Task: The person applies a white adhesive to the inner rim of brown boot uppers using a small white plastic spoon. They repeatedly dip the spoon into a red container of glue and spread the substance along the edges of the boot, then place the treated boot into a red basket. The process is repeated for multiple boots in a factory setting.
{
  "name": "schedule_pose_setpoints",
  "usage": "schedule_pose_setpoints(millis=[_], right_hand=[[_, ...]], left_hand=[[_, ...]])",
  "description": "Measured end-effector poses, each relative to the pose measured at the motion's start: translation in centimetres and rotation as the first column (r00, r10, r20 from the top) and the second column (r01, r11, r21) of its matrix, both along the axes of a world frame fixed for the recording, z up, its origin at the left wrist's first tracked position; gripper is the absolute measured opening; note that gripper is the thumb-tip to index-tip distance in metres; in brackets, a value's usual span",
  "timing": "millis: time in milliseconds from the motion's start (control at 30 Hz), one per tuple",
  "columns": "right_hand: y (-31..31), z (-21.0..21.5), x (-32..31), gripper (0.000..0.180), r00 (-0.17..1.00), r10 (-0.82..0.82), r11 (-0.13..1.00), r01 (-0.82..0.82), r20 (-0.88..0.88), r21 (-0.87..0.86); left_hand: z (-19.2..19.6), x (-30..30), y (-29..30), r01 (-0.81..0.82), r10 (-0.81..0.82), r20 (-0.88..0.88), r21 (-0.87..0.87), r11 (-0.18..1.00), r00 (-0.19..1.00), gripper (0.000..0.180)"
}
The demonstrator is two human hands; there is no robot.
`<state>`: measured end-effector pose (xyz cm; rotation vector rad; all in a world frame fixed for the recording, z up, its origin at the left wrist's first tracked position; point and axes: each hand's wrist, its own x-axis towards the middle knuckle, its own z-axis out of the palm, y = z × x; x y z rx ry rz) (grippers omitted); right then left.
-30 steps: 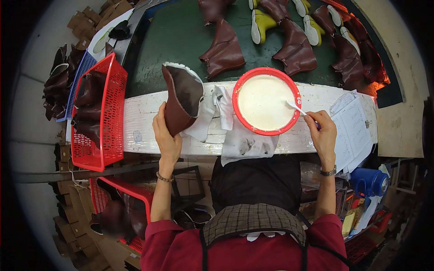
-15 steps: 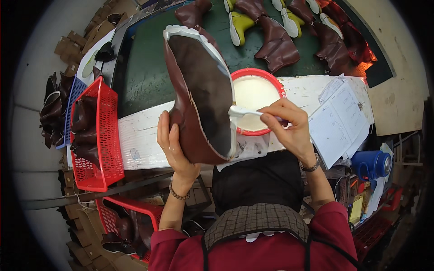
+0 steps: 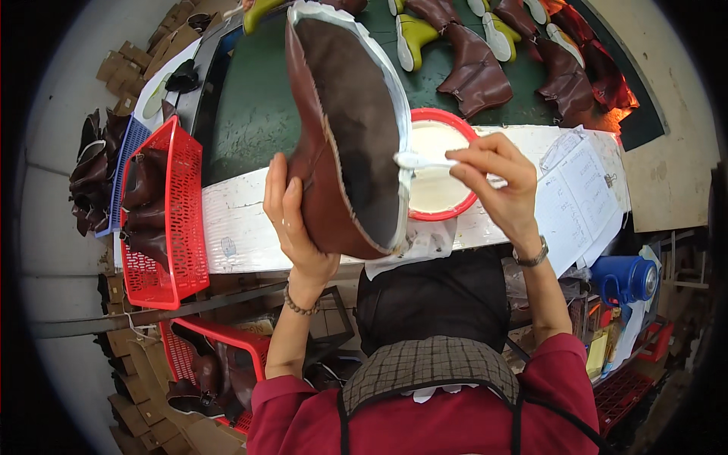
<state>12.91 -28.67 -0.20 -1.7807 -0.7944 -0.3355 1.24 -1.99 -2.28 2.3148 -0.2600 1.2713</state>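
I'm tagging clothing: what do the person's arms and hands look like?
The left hand and right hand are gloveless. A dark beaded bracelet circles the left wrist, a metallic band the right. Dark red sleeves end near the elbows.

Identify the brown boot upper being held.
The boot upper in the left grip, part of its rim white; the others are on the green tabletop or in baskets.

Nothing readable; only faint, illegible handwriting [image 3: 582, 189] on white papers [image 3: 563, 244].
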Motion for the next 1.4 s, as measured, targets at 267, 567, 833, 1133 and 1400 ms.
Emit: schedule_pose_setpoints(millis=[267, 567, 833, 1133, 1400], right_hand=[[-0.7, 0.8, -2.4, 0.02, 0.998, 0.063, 0.995, -0.064, -0.022, -0.081], [-3.1, 0.1, -0.1, 0.008, 0.967, -0.168, 0.967, 0.124, -0.191, -0.22], [-5.4, -2.3, 1.0, 0.01, 0.956, -0.291, 0.922, 0.269, -0.04, -0.28], [-1.7, 1.0, 2.7, 0.014, 1.0, 0.002, 0.998, -0.002, -0.007, -0.056], [-1.3, 1.7, 2.6, 0.012, 0.998, 0.035, 0.994, -0.029, 0.05, -0.105]], left_hand=[[0.3, 3.2, 0.5, -0.131, 0.122, 0.073, 0.129, 0.983, 0.99, 0.067], [1.1, 2.8, 2.4, -0.091, 0.1, -0.114, 0.084, 0.992, 0.988, 0.065], [0.3, -2.2, 10.3, -0.036, -0.312, -0.434, -0.628, 0.777, 0.845, 0.048], [-3.4, -4.2, 11.9, 0.142, -0.766, -0.071, -0.968, 0.209, 0.639, 0.049], [-2.3, -3.4, 9.1, -0.145, -0.742, -0.169, -0.985, 0.097, 0.648, 0.053]])
